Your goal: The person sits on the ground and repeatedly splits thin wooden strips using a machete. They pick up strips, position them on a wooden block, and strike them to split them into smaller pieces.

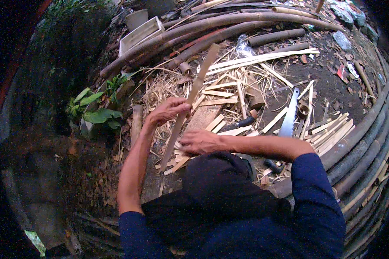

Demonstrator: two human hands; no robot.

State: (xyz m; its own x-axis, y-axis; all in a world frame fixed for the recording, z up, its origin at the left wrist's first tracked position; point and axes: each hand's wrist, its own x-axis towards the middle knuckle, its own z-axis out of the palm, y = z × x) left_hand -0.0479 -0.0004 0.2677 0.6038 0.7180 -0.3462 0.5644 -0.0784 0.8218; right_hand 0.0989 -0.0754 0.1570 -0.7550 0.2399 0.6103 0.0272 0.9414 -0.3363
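Observation:
A long flat bamboo strip (199,82) slants from the far middle down toward me. My left hand (170,111) is closed around it at about mid-length. Close to the strip's lower part, my right hand (199,142) is curled with its fingertips turned left; what its fingers hold is hidden. Under and between my hands lies a brown wooden block (202,117). Short pale bamboo pieces (216,125) lie beside it, some near my right hand. Just beyond the right hand is a dark, handle-like thing (245,122) with a brown end.
A handsaw (290,113) lies to the right, beside a stack of split bamboo sticks (338,134). Long bamboo poles (367,151) curve along the right side, and more poles (229,19) lie at the back. Shavings (162,88), a pale crate (141,35) and a leafy plant (90,108) are left.

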